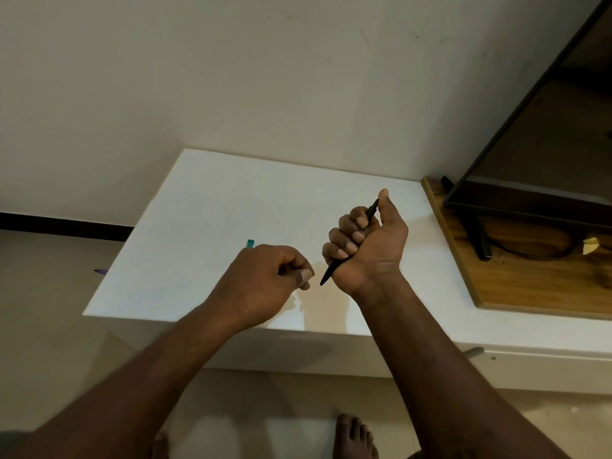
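My right hand [364,246] is raised over the white table top [205,207], palm toward me. Its fingers are curled round a black pen [331,271]. The pen's tip points down and left, and my thumb rests on its upper end. My left hand [265,279] hovers just left of the pen tip, back up, fingers curled in and thumb against the forefinger, with nothing visible in the pinch. A small teal piece [250,243] shows past its knuckles; the rest is hidden and I cannot tell whether the hand touches it.
The table stands against a pale wall. A wooden board [516,286] at the right carries a dark screen [546,134] on a stand with a cable. A purple pen tip [100,271] lies left of the table. My bare foot [356,437] is on the tiled floor below.
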The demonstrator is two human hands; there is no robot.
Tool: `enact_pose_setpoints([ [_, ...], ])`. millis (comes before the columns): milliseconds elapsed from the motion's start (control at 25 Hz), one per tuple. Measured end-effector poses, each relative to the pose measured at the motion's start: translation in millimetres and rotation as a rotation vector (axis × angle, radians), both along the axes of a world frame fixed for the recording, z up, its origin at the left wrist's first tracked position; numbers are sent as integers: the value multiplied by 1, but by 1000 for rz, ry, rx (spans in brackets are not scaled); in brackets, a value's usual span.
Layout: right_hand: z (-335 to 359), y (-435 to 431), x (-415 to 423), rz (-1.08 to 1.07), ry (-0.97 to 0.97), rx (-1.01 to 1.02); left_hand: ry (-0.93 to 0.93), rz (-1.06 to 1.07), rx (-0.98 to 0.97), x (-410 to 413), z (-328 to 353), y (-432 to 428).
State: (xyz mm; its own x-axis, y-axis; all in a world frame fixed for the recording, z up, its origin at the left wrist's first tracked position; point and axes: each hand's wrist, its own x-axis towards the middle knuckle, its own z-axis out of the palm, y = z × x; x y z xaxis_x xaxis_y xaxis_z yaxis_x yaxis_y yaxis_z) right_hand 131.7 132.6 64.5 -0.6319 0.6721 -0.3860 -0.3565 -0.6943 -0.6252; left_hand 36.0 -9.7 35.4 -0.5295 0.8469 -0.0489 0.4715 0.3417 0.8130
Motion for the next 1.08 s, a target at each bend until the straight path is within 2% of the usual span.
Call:
enact_pose_setpoints([
  [1080,4,1,-1,-49,11,25,64,-46,-51,-2,-8,1],
])
